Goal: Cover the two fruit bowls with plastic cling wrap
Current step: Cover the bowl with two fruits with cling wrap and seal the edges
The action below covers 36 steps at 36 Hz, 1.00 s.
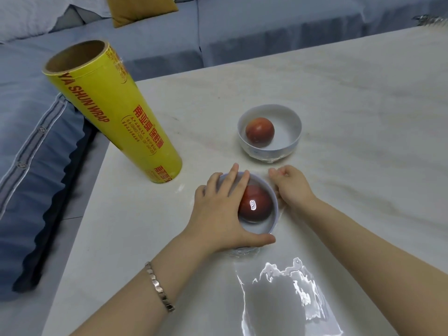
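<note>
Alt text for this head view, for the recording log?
A left hand lies across the near bowl, which holds a red fruit; the right hand sits beside it. Behind stand a second fruit bowl and a yellow wrap roll.

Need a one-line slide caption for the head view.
Left hand rests on the near bowl, right hand beside it, cling wrap trailing; far bowl and roll behind.
</note>
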Motion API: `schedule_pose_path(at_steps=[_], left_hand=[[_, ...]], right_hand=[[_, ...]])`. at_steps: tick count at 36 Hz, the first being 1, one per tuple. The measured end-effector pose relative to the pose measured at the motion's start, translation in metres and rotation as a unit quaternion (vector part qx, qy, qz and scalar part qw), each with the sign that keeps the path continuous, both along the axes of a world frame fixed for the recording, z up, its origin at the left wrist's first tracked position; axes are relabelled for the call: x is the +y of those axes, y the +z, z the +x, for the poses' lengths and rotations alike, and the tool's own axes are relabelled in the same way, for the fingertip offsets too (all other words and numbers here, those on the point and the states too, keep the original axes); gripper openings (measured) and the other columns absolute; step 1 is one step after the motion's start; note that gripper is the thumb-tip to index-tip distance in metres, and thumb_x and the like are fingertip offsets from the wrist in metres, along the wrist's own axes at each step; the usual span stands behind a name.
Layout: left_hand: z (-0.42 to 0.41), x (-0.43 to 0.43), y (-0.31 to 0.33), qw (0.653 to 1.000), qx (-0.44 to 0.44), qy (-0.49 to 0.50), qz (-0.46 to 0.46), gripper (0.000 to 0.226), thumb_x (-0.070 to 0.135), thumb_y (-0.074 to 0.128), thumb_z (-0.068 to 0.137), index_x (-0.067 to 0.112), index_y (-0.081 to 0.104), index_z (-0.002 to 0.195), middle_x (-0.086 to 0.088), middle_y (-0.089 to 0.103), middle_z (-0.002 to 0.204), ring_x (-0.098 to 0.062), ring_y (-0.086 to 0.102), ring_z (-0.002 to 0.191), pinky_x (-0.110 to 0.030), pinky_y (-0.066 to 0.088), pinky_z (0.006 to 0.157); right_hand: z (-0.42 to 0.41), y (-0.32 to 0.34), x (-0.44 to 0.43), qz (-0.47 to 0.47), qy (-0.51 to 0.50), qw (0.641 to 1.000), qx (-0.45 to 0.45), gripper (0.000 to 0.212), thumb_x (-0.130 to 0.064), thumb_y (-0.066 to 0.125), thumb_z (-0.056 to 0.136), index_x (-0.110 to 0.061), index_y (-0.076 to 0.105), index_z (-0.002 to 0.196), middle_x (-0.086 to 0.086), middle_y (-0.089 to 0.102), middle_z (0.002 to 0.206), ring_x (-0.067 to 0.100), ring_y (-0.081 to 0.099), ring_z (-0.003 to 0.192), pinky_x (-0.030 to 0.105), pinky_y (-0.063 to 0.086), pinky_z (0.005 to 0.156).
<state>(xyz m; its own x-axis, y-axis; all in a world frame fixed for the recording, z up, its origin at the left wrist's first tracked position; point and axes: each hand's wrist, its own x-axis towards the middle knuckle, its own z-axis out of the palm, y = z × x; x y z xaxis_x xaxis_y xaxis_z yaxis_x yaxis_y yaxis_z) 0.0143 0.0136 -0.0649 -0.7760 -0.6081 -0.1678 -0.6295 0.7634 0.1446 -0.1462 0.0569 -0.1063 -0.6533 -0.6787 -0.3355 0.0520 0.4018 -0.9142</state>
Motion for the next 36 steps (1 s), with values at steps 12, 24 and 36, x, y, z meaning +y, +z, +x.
schedule_pose_path(at_steps=[12,24,36], left_hand=[[-0.012,0.026,0.010,0.970,0.011,0.230,0.080,0.127,0.091,0.047,0.051,0.024,-0.003,0.147,0.000,-0.011,0.157,-0.035,0.000,0.141,-0.050,0.016,0.110],[0.025,-0.010,0.022,0.992,-0.022,-0.082,0.094,0.140,0.071,0.075,0.046,0.044,-0.029,0.135,0.010,-0.030,0.152,-0.012,-0.029,0.140,-0.037,-0.011,0.117],[0.022,-0.010,0.006,0.996,0.009,-0.081,0.046,0.125,0.078,0.054,0.047,0.037,-0.011,0.146,0.006,-0.015,0.157,-0.011,-0.017,0.143,-0.032,-0.006,0.116]], right_hand=[[0.010,0.014,0.037,0.009,0.138,0.973,-0.186,0.028,-0.041,0.054,0.088,-0.013,0.059,0.087,0.005,0.057,0.074,0.011,0.050,0.054,0.022,0.040,0.055],[0.018,0.017,0.023,-0.081,0.054,0.994,-0.057,0.023,-0.016,0.040,0.097,-0.016,0.042,0.074,0.002,0.051,0.067,0.016,0.046,0.058,0.027,0.040,0.062],[0.028,0.027,0.016,-0.061,0.014,0.985,0.164,0.017,-0.024,0.031,0.098,-0.018,0.034,0.082,0.010,0.051,0.074,0.027,0.049,0.067,0.040,0.044,0.070]])
